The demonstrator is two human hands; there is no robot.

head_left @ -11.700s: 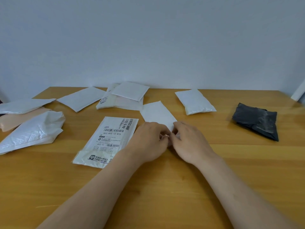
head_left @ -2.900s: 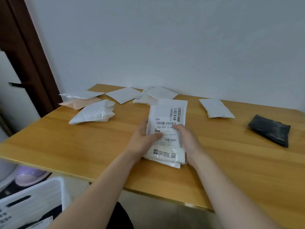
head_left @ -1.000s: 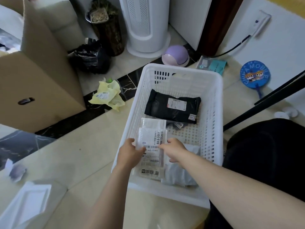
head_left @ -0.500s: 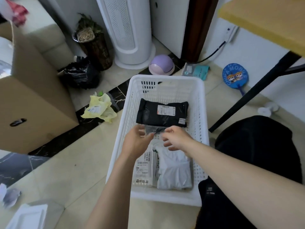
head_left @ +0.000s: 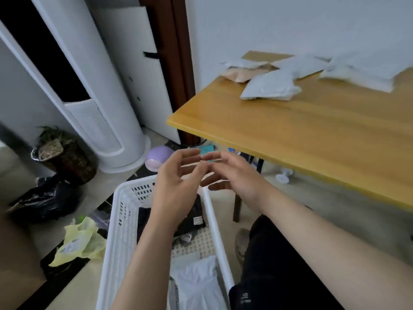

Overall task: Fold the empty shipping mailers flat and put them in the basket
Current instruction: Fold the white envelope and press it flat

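The white plastic basket (head_left: 121,222) stands on the floor below me. Inside it lie a black mailer (head_left: 192,218) and a white mailer (head_left: 199,285), partly hidden by my left forearm. My left hand (head_left: 176,186) and my right hand (head_left: 232,175) hover side by side above the basket's far end, fingers relaxed, holding nothing. Several white mailers lie on the wooden table (head_left: 312,135) at the upper right, the nearest a crumpled white one (head_left: 268,86), with a beige mailer (head_left: 243,73) behind it.
A tall white tower appliance (head_left: 96,104) stands left of the table. A purple dome-shaped object (head_left: 157,156), a potted plant (head_left: 62,157), a black bag (head_left: 44,200) and a yellow crumpled bag (head_left: 78,240) sit on the floor. My dark-clad leg (head_left: 268,265) is right of the basket.
Both hands have let go of the labelled mailer inside the basket and risen empty. The view has swung up from the basket toward the table.
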